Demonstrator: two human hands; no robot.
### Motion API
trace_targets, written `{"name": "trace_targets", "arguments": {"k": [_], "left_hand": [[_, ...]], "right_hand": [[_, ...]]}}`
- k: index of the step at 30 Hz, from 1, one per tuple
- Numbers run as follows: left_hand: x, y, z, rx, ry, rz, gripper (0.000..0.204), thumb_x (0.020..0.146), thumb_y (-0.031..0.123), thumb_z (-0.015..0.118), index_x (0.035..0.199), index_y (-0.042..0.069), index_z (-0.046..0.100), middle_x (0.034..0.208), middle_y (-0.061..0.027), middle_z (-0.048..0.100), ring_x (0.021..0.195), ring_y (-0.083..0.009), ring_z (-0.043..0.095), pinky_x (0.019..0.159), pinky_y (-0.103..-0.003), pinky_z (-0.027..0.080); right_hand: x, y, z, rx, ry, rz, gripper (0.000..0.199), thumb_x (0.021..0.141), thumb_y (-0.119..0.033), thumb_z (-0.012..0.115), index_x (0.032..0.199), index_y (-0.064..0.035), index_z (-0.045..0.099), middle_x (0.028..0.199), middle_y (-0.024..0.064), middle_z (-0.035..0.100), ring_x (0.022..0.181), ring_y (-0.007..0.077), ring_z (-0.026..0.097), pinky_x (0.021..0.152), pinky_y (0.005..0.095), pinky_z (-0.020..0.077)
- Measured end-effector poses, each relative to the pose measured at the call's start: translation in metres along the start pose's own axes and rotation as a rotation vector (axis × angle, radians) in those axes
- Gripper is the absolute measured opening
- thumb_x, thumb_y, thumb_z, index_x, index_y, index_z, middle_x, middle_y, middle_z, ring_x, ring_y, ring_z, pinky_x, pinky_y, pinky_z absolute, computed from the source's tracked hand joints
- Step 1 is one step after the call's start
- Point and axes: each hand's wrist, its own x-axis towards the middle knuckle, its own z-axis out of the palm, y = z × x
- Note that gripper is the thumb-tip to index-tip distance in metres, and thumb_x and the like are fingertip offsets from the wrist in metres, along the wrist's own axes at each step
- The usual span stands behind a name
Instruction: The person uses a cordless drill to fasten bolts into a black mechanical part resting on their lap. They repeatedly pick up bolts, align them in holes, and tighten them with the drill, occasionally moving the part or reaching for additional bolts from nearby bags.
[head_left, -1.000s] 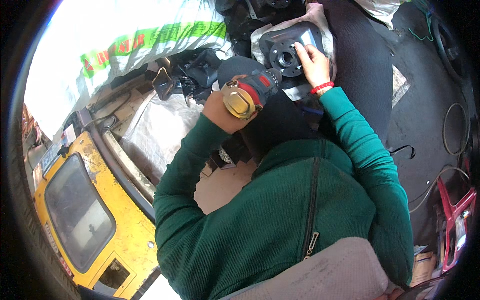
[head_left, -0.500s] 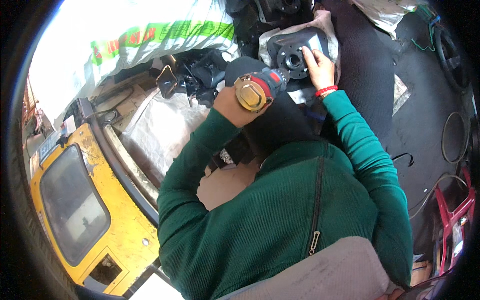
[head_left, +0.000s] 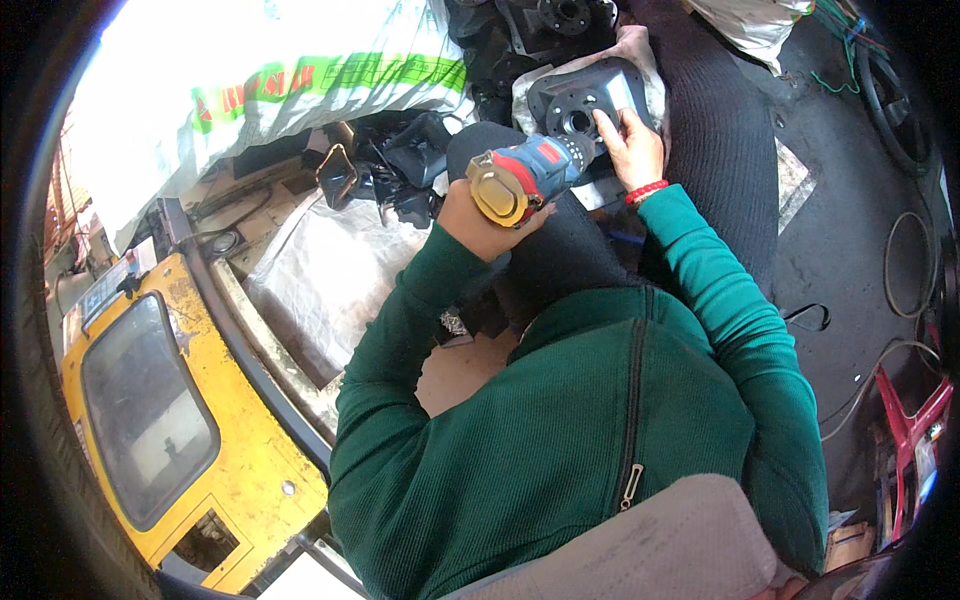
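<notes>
Red-lettered sack (head_left: 290, 35) lies left of the drill (head_left: 540, 165).

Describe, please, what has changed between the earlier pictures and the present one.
The left hand has swung the drill rightward, so its front end is now nearer the right hand. The right fingertips have slid along the black flanged part toward the person. No new hold or release is visible. The left hand still grips the drill.

Blue-red drill (head_left: 543, 163), rear yellowish, chuck (head_left: 578, 147) just beside black flanged part (head_left: 578, 92); round hub (head_left: 564, 108) facing up.
</notes>
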Motion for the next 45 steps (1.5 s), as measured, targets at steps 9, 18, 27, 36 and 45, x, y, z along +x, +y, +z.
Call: {"name": "trace_targets", "arguments": {"k": [9,18,27,36,45], "left_hand": [[0.003,-0.002,0.001,0.152,-0.132,0.004,0.047,0.064,0.036,0.081,0.095,0.004,0.064,0.081,-0.0129,0.069,0.078,-0.0285,0.068,0.067,-0.035,0.055],[0.033,0.006,-0.007,0.172,-0.169,0.078,0.047,0.066,0.034,0.079,0.100,0.005,0.064,0.084,-0.0132,0.069,0.079,-0.0292,0.068,0.069,-0.036,0.055],[0.043,0.011,-0.009,0.147,-0.343,-0.052,0.050,0.064,0.028,0.079,0.105,0.005,0.061,0.089,-0.0146,0.067,0.083,-0.0291,0.067,0.072,-0.036,0.054],[0.051,0.014,-0.007,0.117,-0.332,-0.017,0.050,0.068,0.023,0.079,0.109,0.004,0.057,0.102,-0.0132,0.064,0.093,-0.0277,0.064,0.083,-0.036,0.051],[0.042,-0.001,-0.024,0.010,-0.068,-0.001,0.046,0.072,0.035,0.078,0.098,0.002,0.063,0.090,-0.0129,0.068,0.082,-0.0232,0.068,0.075,-0.033,0.054]], "right_hand": [[0.002,0.004,0.005,0.023,0.024,-0.016,0.043,0.083,-0.046,0.064,0.075,-0.0050,0.055,0.057,0.0141,0.055,0.054,0.0334,0.058,0.051,0.0423,0.0426],[0.029,0.010,0.000,0.396,-0.127,0.199,0.053,0.082,-0.048,0.065,0.059,-0.0033,0.048,0.054,0.0002,0.042,0.058,0.0078,0.035,0.051,0.0299,0.0340],[0.027,0.006,-0.006,0.436,-0.161,0.268,0.050,0.079,-0.045,0.070,0.058,-0.0050,0.048,0.055,-0.0033,0.042,0.057,0.0068,0.036,0.051,0.0280,0.0331],[0.032,0.019,0.004,0.486,-0.183,0.310,0.043,0.077,-0.043,0.072,0.064,-0.0058,0.055,0.056,-0.0041,0.045,0.055,0.0054,0.037,0.050,0.0259,0.0333],[0.030,-0.012,-0.015,0.095,0.031,-0.259,0.023,0.078,-0.028,0.071,0.100,-0.0226,0.069,0.067,0.0044,0.058,0.056,0.0180,0.055,0.052,0.0322,0.0449]]}}
